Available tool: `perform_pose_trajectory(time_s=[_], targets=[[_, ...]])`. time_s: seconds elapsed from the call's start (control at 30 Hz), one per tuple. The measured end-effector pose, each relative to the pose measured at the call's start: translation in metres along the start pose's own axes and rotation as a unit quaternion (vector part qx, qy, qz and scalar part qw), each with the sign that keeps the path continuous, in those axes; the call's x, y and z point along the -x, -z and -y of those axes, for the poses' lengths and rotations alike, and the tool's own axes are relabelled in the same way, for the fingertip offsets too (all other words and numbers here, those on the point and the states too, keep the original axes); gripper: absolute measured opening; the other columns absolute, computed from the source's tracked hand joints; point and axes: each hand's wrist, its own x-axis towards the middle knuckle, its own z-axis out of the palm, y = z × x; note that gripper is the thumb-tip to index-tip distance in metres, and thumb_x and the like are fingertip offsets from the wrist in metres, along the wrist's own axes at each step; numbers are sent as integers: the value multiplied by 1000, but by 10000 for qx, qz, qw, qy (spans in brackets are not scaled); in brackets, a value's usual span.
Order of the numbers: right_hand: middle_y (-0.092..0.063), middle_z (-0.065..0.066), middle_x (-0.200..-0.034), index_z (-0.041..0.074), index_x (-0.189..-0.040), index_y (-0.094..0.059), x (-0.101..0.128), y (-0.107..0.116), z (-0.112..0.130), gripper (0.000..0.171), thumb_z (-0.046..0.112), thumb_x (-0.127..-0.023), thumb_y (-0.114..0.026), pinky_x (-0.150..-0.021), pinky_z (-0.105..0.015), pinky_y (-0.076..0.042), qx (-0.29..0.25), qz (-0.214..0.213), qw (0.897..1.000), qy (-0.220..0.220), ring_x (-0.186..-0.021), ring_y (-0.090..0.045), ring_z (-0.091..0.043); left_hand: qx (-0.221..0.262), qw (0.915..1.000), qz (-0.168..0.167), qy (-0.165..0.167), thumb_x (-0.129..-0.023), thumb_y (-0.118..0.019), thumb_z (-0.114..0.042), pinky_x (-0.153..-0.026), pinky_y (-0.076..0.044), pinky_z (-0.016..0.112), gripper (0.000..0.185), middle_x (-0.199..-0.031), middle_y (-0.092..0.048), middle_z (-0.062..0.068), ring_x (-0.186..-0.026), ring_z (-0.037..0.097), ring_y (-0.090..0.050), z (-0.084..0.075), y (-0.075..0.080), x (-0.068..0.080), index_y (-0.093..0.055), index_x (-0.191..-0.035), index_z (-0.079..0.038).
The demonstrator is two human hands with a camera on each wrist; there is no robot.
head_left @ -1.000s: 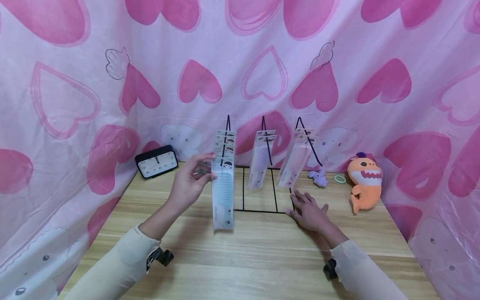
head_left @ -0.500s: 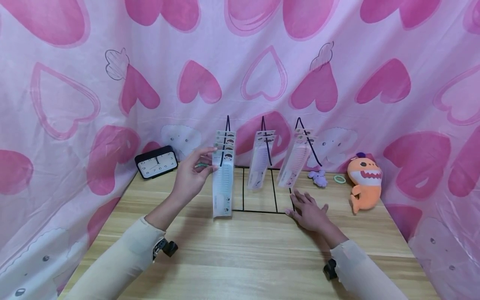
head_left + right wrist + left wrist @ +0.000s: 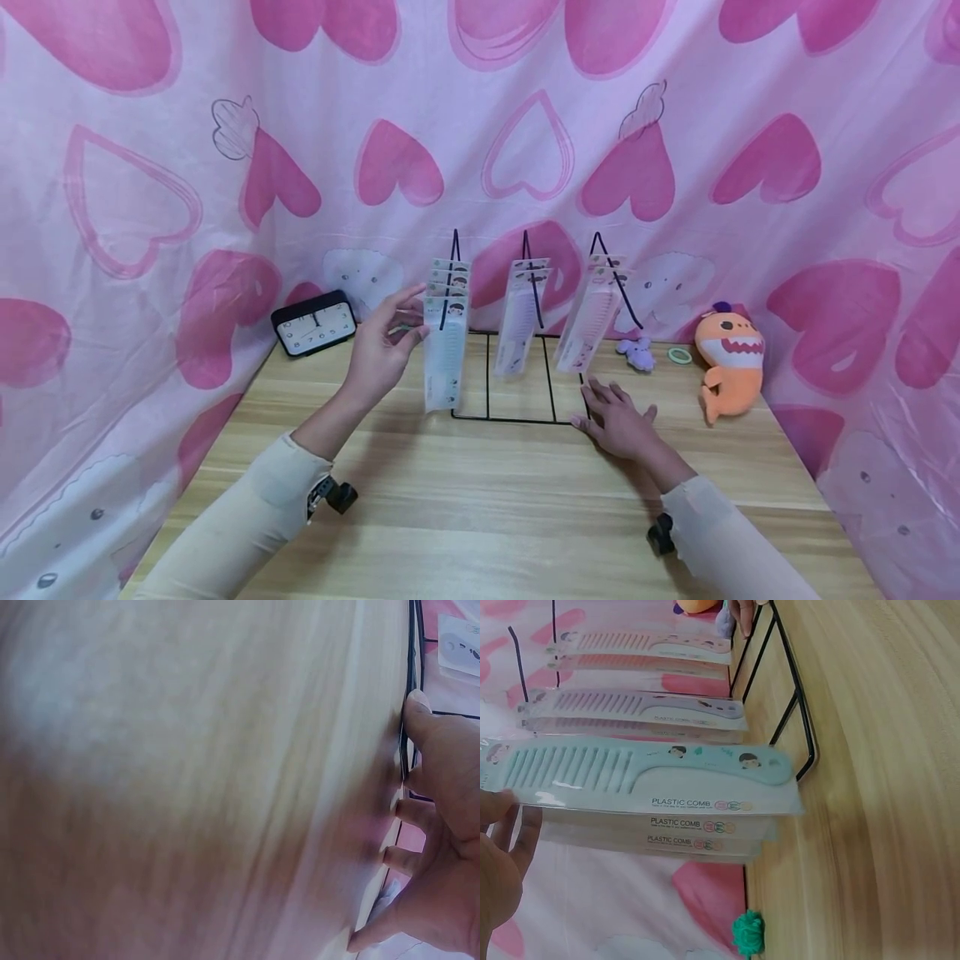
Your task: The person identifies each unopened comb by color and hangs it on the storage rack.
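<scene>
While the left hand pinches the top edge of a packaged mint-green comb between thumb and fingertips, the packet hangs at the front of the leftmost hook of a black wire rack that stands on the table. Holding it by the header card keeps the punched hole up at the hook and lets the long body dangle free, in front of the like packets already on that hook. The right hand lies flat on the table with fingers spread, its fingertips against the rack's base at the near right corner, most likely to keep the light frame from sliding as the other hand works at the hook.

From the head view the whole layout reads: three hooks in a row, the middle one carrying lilac combs, the right one pink combs, a black clock off to the left, and an orange plush shark, a small purple toy and a green ring to the right. It cannot show the packet's face. The left wrist view does: the comb's teeth, little cartoon figures on the handle, the print "PLASTIC COMB", and two or three identical packets stacked just behind, plus a small green pom-pom at the table's edge. The right wrist view, mostly blurred wood, adds only that the fingers press right beside the black base wire.
</scene>
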Motion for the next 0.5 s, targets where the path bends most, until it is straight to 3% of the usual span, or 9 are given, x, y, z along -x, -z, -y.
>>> perform_pose_trajectory(time_s=[0.17,0.3,0.4,0.5], targets=[[-24,-12,-185,16,-174,-35,1,0,-3,79,62,-112,-53,-107,-104,-3,29,24,10000,-18,-168,-19,-55,54,9997,54,222,-101,-75,5,-98,-65,29,70,-132,-71,10,-121,28,-75,8,0,4,-58,-158,-34],[-22,-11,-186,17,-175,-33,1,1,-4,79,61,-113,-52,-107,-104,-3,26,66,9999,-79,-169,-17,-54,-10,9986,146,503,-105,-75,-4,-104,-65,40,59,-133,-74,12,-123,29,-74,16,4,8,-59,-156,-28],[-24,-11,-185,17,-174,-36,1,3,-4,78,61,-112,-54,-109,-103,-6,31,-31,9999,-91,-168,-20,-53,-353,9964,287,713,-107,-75,-12,-112,-60,53,50,-140,-72,12,-130,30,-70,23,10,12,-61,-154,-21],[-34,-14,-181,15,-171,-43,4,7,-2,77,61,-111,-58,-110,-102,-12,66,-337,9994,-30,-165,-28,-53,-999,9907,464,794,-108,-75,-22,-121,-51,63,47,-152,-66,10,-142,33,-63,26,18,15,-63,-153,-17]])
